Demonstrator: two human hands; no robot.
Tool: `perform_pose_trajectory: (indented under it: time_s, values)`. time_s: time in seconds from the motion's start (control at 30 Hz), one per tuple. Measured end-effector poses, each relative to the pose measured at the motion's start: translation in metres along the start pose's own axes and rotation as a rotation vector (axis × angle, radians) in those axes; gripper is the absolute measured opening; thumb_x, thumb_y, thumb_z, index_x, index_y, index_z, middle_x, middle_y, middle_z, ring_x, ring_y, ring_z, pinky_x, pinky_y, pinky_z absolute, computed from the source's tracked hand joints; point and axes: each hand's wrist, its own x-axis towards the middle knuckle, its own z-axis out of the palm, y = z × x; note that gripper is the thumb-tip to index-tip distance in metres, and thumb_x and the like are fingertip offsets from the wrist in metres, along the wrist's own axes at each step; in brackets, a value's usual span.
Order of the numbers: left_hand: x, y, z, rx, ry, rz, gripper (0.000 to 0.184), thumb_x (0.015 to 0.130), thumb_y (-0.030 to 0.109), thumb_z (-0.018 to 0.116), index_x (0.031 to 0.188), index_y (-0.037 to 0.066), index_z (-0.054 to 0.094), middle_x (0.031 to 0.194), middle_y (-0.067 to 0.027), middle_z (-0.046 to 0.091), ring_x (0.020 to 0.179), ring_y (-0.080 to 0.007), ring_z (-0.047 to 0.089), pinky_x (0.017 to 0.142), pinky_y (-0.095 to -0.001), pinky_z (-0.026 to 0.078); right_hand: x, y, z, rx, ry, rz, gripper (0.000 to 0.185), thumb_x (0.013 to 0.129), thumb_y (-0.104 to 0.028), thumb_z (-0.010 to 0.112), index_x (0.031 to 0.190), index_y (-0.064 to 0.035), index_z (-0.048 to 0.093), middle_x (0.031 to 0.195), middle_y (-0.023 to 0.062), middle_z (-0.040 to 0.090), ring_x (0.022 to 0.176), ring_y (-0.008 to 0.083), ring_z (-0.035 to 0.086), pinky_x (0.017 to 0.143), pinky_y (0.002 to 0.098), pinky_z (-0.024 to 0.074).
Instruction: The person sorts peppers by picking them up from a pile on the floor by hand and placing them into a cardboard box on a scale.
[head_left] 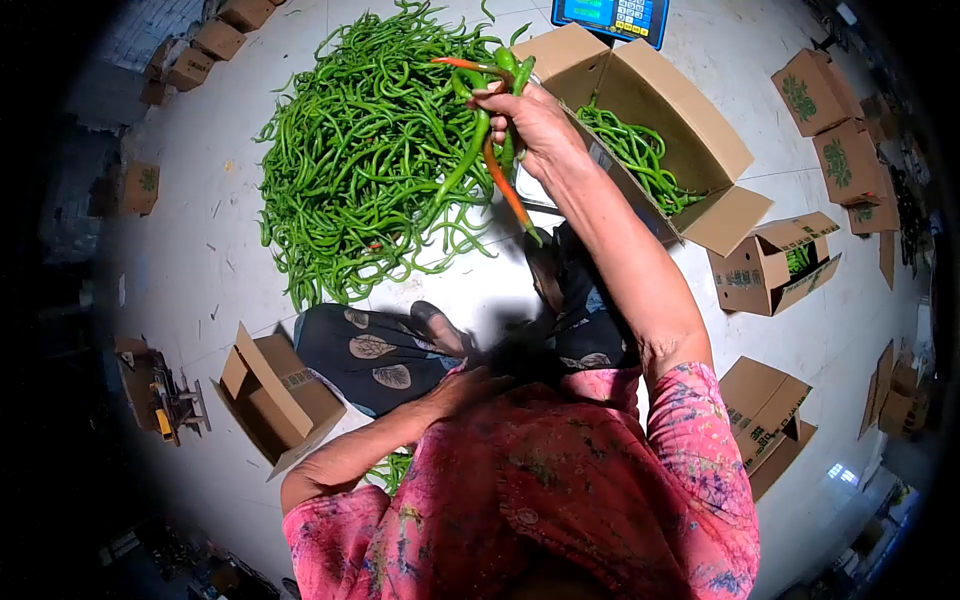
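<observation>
My right hand is raised at the upper middle, closed around several peppers, some green and some orange-red, which hang below and stick out above the fingers. Just left of it a large pile of long green peppers covers the floor. To its right stands an open cardboard box with green peppers inside. My left hand rests low, near my lap, in dark shadow, and its fingers cannot be made out.
A scale display stands behind the box. An open box is at my left; two more, one with peppers and another, stand at my right. Further boxes line both sides. My feet and knees are between pile and body.
</observation>
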Motion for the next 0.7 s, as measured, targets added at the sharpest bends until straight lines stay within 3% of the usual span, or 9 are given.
perform_pose_trajectory:
  time_s: [0.1, 0.2, 0.33, 0.43, 0.47, 0.5, 0.53, 0.6, 0.7]
  values:
    - [-0.007, -0.004, -0.005, -0.145, -0.010, 0.054, 0.050, 0.091, 0.022, 0.047, 0.140, 0.013, 0.044, 0.114, -0.0211, 0.053, 0.105, -0.0361, 0.053, 0.090, -0.0420, 0.042, -0.001, -0.002, -0.003, -0.047, 0.011, 0.012, 0.010, 0.084, -0.003, 0.061, 0.090, -0.0060, 0.054, 0.082, 0.0039, 0.062, 0.057, 0.0037, 0.044, 0.047, 0.0189, 0.0338]
    - [-0.011, -0.002, -0.017, -0.241, 0.069, 0.237, 0.051, 0.092, 0.022, 0.047, 0.141, 0.010, 0.042, 0.125, -0.0216, 0.051, 0.114, -0.0352, 0.051, 0.096, -0.0416, 0.040, -0.006, -0.007, -0.003, -0.058, -0.015, 0.027, 0.012, 0.083, -0.001, 0.059, 0.092, -0.0062, 0.053, 0.087, 0.0056, 0.063, 0.058, 0.0042, 0.044, 0.049, 0.0189, 0.0345]
    - [-0.006, 0.000, -0.042, -0.008, -0.043, 0.061, 0.040, 0.092, 0.019, 0.051, 0.129, 0.004, 0.053, 0.121, -0.0191, 0.058, 0.115, -0.0318, 0.055, 0.099, -0.0414, 0.041, -0.010, -0.011, -0.001, -0.031, -0.061, 0.071, 0.014, 0.084, 0.000, 0.058, 0.095, -0.0076, 0.052, 0.088, 0.0058, 0.063, 0.058, 0.0040, 0.045, 0.050, 0.0178, 0.0356]
    - [-0.002, 0.013, -0.082, -0.144, 0.209, -0.070, 0.035, 0.091, 0.018, 0.054, 0.122, 0.003, 0.058, 0.117, -0.0192, 0.061, 0.107, -0.0325, 0.059, 0.094, -0.0414, 0.045, -0.011, -0.012, 0.003, 0.013, -0.072, 0.070, 0.015, 0.083, 0.001, 0.059, 0.094, -0.0076, 0.052, 0.087, 0.0044, 0.063, 0.058, 0.0039, 0.045, 0.050, 0.0173, 0.0353]
    - [0.004, 0.003, -0.091, -0.148, 0.451, 0.124, 0.030, 0.092, 0.016, 0.055, 0.119, 0.001, 0.059, 0.093, -0.0081, 0.065, 0.086, -0.0182, 0.064, 0.078, -0.0308, 0.050, -0.011, -0.012, 0.003, 0.012, -0.080, 0.072, 0.016, 0.083, 0.001, 0.061, 0.094, -0.0070, 0.054, 0.085, 0.0039, 0.063, 0.058, 0.0033, 0.045, 0.049, 0.0171, 0.0342]
    - [0.002, 0.017, -0.107, -0.546, 0.510, -0.154, 0.028, 0.094, 0.018, 0.055, 0.115, 0.000, 0.061, 0.091, -0.0048, 0.063, 0.082, -0.0136, 0.062, 0.076, -0.0284, 0.049, -0.013, -0.013, 0.005, 0.019, -0.082, 0.067, 0.016, 0.082, 0.000, 0.063, 0.094, -0.0064, 0.055, 0.083, 0.0024, 0.062, 0.056, 0.0028, 0.045, 0.048, 0.0169, 0.0327]
    - [0.005, 0.029, -0.130, -0.490, 0.651, -0.144, 0.031, 0.093, 0.023, 0.057, 0.115, 0.003, 0.062, 0.087, -0.0023, 0.061, 0.080, -0.0091, 0.057, 0.077, -0.0232, 0.047, -0.013, -0.014, 0.006, -0.005, -0.081, 0.058, 0.016, 0.082, -0.001, 0.064, 0.094, -0.0064, 0.055, 0.081, 0.0011, 0.061, 0.056, 0.0026, 0.044, 0.047, 0.0169, 0.0322]
    - [0.011, 0.049, -0.169, -0.492, 0.839, -0.237, 0.031, 0.090, 0.022, 0.060, 0.114, 0.003, 0.063, 0.087, -0.0020, 0.060, 0.076, -0.0085, 0.054, 0.071, -0.0230, 0.045, -0.013, -0.013, 0.007, -0.043, -0.082, 0.057, 0.018, 0.081, -0.004, 0.067, 0.094, -0.0071, 0.056, 0.076, -0.0027, 0.057, 0.055, 0.0021, 0.044, 0.047, 0.0167, 0.0317]
    - [0.035, 0.053, -0.203, -0.485, 1.073, -0.125, 0.032, 0.086, 0.020, 0.066, 0.113, 0.002, 0.062, 0.088, -0.0020, 0.061, 0.074, -0.0081, 0.053, 0.069, -0.0227, 0.045, -0.014, -0.011, 0.010, 0.008, -0.157, 0.087, 0.019, 0.082, -0.005, 0.068, 0.098, -0.0069, 0.058, 0.075, -0.0039, 0.057, 0.056, 0.0021, 0.044, 0.048, 0.0169, 0.0330]
